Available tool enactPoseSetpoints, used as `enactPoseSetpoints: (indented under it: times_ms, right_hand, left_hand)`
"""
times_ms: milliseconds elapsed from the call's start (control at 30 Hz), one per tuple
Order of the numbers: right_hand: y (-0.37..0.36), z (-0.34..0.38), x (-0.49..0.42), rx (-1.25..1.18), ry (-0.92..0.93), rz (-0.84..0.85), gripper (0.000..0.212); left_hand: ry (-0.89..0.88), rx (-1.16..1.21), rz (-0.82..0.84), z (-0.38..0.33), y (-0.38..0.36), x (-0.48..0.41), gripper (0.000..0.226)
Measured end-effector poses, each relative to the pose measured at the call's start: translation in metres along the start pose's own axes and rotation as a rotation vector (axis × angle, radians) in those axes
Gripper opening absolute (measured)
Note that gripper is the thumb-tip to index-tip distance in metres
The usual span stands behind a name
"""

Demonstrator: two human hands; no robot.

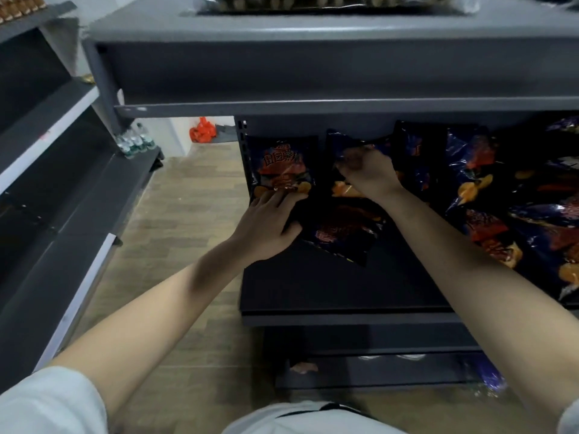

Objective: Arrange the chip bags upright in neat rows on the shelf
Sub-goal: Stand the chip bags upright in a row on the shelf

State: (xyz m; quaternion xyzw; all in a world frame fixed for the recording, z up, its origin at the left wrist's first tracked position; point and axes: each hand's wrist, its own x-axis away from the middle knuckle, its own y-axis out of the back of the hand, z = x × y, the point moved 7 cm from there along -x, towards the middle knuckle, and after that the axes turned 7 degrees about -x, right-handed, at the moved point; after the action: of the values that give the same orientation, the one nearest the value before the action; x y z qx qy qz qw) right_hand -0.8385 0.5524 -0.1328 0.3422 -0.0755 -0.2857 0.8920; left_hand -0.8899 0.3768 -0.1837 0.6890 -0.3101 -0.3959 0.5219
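Note:
Dark blue chip bags with red and orange print lie on a dark grey shelf [329,286]. One bag [282,166] stands upright at the shelf's far left against the back. My left hand [269,225] rests at its base, fingers also touching a flat-lying bag [341,233] in front. My right hand [368,170] is closed on the top of a second upright bag [344,142] just right of the first. A loose heap of several bags [513,208] fills the shelf's right side.
The shelf above [313,73] overhangs the bags closely. A lower shelf [376,368] sits below. Another grey rack [62,183] stands to the left with water bottles [134,142] on it. Wooden floor [175,245] lies between; an orange bag [203,131] sits far back.

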Motion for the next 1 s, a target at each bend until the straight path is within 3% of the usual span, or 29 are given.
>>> enactPoseSetpoints:
  times_ms: [67,167,333,467,733,900,1000]
  right_hand:
    - [0.009,-0.013,0.009,0.059,-0.001,0.061,0.029]
    - [0.006,-0.036,0.026,0.167,0.014,0.276,0.035]
    - [-0.017,-0.066,0.059,0.140,0.068,0.520,0.075]
    - [-0.022,-0.078,0.071,0.091,0.092,0.484,0.087]
    - [-0.008,-0.085,0.083,-0.115,-0.033,0.414,0.068]
    - [0.025,-0.089,0.094,-0.648,-0.207,0.493,0.042]
    - [0.048,-0.079,0.092,-0.670,-0.140,0.566,0.057]
  left_hand:
    - [0.027,0.119,-0.055,-0.014,0.007,-0.006,0.058]
    - [0.108,0.240,-0.082,-0.031,0.007,-0.018,0.051]
    - [0.126,0.205,0.016,-0.054,-0.016,-0.023,0.059]
    - [0.137,0.118,0.087,-0.064,-0.033,-0.011,0.066]
    - [0.229,0.341,0.201,-0.065,-0.033,-0.005,0.084]
    - [0.024,0.405,0.456,-0.089,0.001,-0.017,0.101]
    - [-0.120,0.282,0.548,-0.117,0.024,-0.022,0.111]
